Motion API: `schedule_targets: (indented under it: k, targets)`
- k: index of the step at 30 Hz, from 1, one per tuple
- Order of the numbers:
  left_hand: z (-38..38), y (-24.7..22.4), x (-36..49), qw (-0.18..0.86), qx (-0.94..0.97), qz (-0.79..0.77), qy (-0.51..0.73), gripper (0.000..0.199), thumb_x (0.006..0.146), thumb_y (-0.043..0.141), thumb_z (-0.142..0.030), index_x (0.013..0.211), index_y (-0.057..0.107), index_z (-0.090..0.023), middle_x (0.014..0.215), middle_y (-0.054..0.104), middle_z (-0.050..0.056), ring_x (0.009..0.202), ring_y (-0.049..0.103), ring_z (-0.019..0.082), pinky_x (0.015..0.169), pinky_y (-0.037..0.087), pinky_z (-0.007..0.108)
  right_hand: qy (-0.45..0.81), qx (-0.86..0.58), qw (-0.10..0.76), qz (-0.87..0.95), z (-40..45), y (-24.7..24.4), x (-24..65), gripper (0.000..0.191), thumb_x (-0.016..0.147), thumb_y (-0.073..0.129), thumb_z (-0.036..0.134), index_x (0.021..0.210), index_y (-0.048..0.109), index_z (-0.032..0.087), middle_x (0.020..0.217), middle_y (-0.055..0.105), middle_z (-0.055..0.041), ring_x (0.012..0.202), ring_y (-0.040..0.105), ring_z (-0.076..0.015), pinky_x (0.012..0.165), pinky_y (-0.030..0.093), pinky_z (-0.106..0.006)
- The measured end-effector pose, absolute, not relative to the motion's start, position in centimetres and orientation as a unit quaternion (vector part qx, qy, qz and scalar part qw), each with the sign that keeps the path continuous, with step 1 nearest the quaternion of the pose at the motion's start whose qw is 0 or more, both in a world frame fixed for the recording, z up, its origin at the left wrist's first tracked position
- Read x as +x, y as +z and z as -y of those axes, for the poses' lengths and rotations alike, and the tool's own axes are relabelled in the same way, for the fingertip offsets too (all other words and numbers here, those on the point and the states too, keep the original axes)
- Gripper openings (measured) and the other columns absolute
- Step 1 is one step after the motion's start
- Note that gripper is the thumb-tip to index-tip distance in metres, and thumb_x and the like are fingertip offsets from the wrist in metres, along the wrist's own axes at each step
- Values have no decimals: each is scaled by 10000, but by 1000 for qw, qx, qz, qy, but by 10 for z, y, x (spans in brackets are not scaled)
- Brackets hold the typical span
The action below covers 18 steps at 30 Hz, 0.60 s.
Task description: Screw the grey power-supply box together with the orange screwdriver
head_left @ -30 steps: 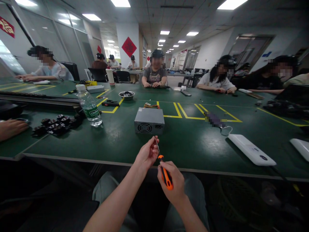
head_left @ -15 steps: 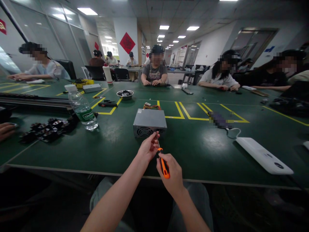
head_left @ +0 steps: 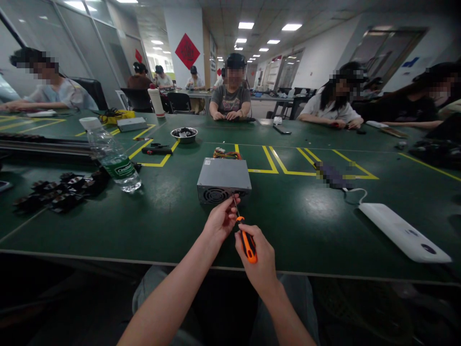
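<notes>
A grey computer power supply (head_left: pixel 225 174) sits in front of me, its fan grille facing me and a bundle of coloured cables (head_left: pixel 226 153) behind it. My right hand (head_left: pixel 260 252) is closed around the orange and black handle of a screwdriver (head_left: pixel 248 246), which points up and away toward the box's front face. My left hand (head_left: pixel 223 218) is closed, thumb and fingertips pinching the thin shaft near its tip. Those fingers hide the tip, so I cannot tell whether it touches a screw.
A water bottle (head_left: pixel 117 166) and a heap of black parts (head_left: pixel 63 192) stand left. Beyond are a metal bowl (head_left: pixel 184 136) and a black-and-red tool (head_left: pixel 157 150). A white power bank (head_left: pixel 403 233) lies right, cabled to a phone (head_left: pixel 333 175). Several people sit around the green table (head_left: pixel 173 226).
My view has shifted slightly. Both hands keep their hold on the screwdriver at the power supply's front. Another person's hand at the left edge is gone from view.
</notes>
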<state>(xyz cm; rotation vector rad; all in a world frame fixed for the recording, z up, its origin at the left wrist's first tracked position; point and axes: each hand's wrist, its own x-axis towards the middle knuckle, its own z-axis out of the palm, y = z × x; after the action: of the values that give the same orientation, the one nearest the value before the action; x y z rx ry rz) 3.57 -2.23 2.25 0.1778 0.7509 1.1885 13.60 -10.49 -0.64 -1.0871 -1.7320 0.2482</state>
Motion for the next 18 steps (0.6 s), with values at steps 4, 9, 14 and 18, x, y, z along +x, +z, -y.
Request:
schedule_targets:
  k: [4,9,14,18]
  targets:
    - [34,16,34,751,146,-379,520,157,778,603,-176,903,653,-96,834,645,57,453,471,2,363,356,96,95,-454,515,721,103,-3,131,265,817,514,117,1061,498,220,903,592,-34,845,595,-150,775,499,-295]
    - [51,12,23,627,291,-397,604,181,789,581,-324,853,605,-157,822,610,20,638,566,76,497,426,155,144,-455,538,695,109,3,127,276,804,553,160,1073,512,209,951,600,-49,877,604,-155,791,509,-294]
    - [55,17,9,423,470,-431,644,349,858,467,-412,599,425,-182,547,420,-56,526,444,71,537,375,189,127,-479,513,701,117,7,129,292,821,515,179,1112,529,204,1018,604,-70,951,588,-174,849,490,-325]
    - [48,24,-10,204,545,-482,655,387,898,368,-437,636,503,-186,699,515,-1,719,517,114,727,414,242,122,-507,490,698,119,9,135,282,841,481,199,1118,531,220,1006,624,-65,936,597,-179,847,491,-344]
